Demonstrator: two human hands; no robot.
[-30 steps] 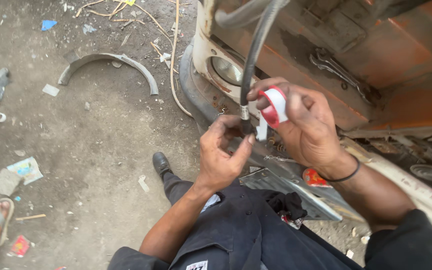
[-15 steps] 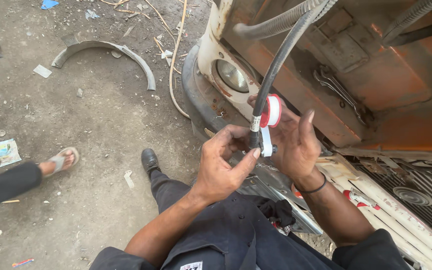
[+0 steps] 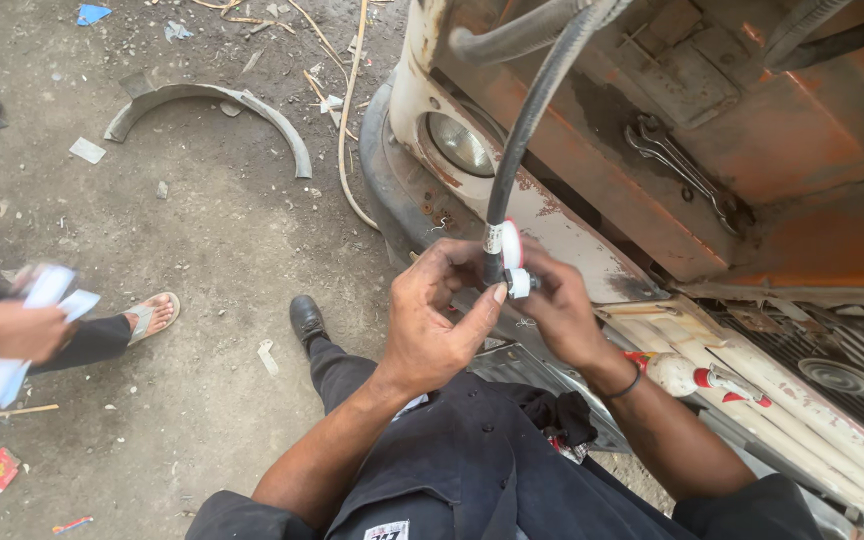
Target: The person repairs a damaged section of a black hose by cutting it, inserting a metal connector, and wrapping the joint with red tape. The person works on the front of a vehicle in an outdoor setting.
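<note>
At the centre of the frame the left hand [image 3: 432, 320] and right hand [image 3: 557, 310] met around the lower end of a black hose [image 3: 527, 130], fingers pinched on its white-taped fitting [image 3: 514, 282] and a small roll of white tape [image 3: 510, 243]. The hose hung from the orange vehicle [image 3: 752, 150] at upper right. Another person's hand [image 3: 17, 330] held papers at the left edge.

Probably an outdoor repair yard: littered dirt ground [image 3: 202, 250], rusty orange vehicle [image 3: 752, 130], spanners [image 3: 677, 165].
</note>
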